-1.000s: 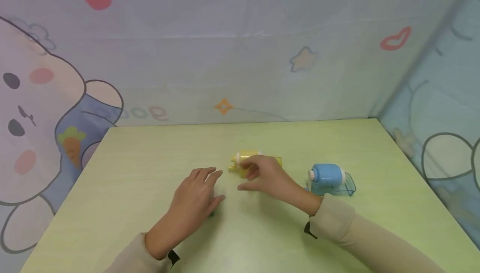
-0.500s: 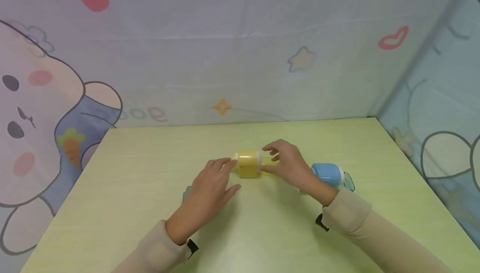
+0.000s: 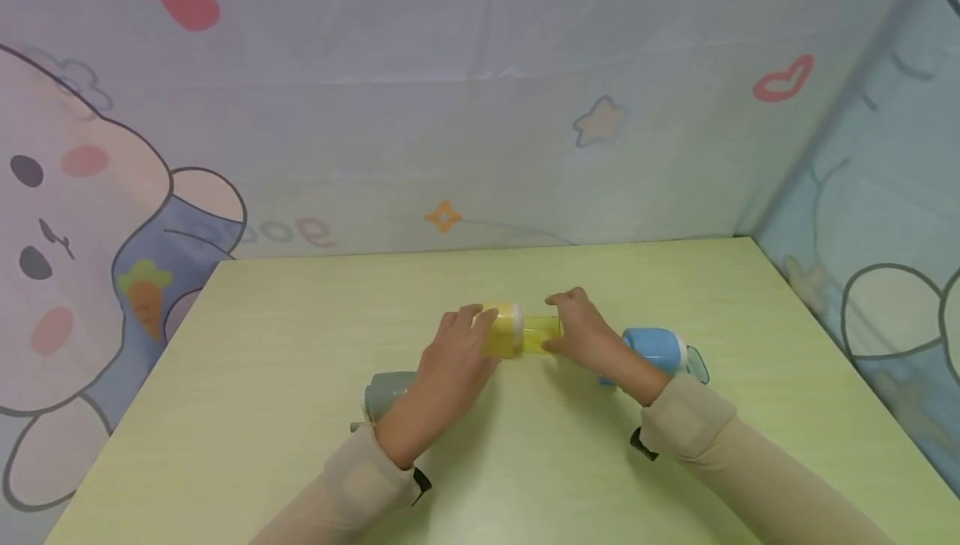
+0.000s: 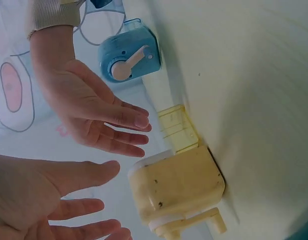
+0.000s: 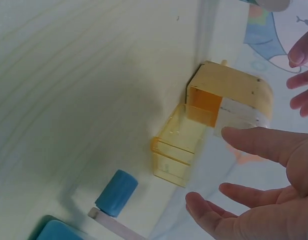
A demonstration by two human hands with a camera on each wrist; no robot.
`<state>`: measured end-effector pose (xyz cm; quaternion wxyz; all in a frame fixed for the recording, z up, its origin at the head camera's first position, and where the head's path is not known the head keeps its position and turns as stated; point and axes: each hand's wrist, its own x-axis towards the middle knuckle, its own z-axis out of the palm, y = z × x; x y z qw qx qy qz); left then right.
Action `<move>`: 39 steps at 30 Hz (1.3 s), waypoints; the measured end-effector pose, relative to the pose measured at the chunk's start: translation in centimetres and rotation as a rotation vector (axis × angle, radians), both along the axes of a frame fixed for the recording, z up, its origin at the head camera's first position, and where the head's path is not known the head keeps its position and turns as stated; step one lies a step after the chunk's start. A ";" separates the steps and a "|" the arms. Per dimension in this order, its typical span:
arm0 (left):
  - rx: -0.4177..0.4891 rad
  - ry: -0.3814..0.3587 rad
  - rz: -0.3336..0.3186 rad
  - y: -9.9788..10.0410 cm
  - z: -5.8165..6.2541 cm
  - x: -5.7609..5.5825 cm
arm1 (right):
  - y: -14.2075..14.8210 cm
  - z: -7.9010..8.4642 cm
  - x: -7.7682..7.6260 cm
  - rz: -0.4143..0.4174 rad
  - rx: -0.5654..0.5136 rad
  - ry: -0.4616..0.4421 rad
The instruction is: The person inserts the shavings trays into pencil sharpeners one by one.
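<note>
A yellow hand-crank pencil sharpener [image 3: 506,330] lies in the middle of the table, its clear yellow drawer [image 3: 540,333] standing out to the right. In the right wrist view, the orange-lined opening of the sharpener [image 5: 233,92] shows beside the drawer [image 5: 176,147]. My left hand [image 3: 455,362] reaches over the crank side, overlapping the body in the head view. Seen from the left wrist, the left hand [image 4: 39,197] has fingers spread, apart from the body. At the drawer's outer end, my right hand [image 3: 588,338] has thumb and fingers parted around it, nothing gripped.
To the right, partly behind the right forearm, lies a blue pencil sharpener [image 3: 654,347] with a clear drawer. A grey-green one [image 3: 385,395] lies beside the left forearm. Cartoon-printed cloth [image 3: 480,112] rises behind the table [image 3: 315,312].
My left hand has moved right and away, from above the grey-green sharpener to the yellow one's body. My right hand has shifted right, from the yellow body to its drawer end.
</note>
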<state>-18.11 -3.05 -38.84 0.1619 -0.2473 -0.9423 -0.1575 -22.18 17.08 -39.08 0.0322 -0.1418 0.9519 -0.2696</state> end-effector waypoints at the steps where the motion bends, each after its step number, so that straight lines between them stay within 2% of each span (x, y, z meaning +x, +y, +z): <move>1: 0.005 -0.007 0.005 0.2 -0.1 -0.1 | 0.0 -0.1 0.0 0.004 0.007 0.003; 4: -0.018 0.031 0.010 0.9 -0.5 -0.4 | 0.0 -0.4 -0.1 0.008 0.019 0.006; 11: -0.123 0.182 0.049 1.9 -1.7 -1.2 | -0.1 -1.2 -0.3 0.010 0.048 0.013; 21: -0.202 0.321 0.088 2.1 -2.2 -1.9 | 0.3 -2.0 -0.7 0.023 0.080 0.055; 24: -0.217 0.329 0.094 2.1 -2.3 -2.1 | 0.4 -2.3 -0.8 0.032 0.084 0.064; 33: -0.244 0.262 0.111 2.1 -2.4 -2.4 | 0.6 -2.4 -0.9 0.049 0.089 0.072; 39: -0.260 0.282 0.115 2.0 -2.7 -2.7 | 0.5 -2.3 -0.9 0.049 0.074 0.041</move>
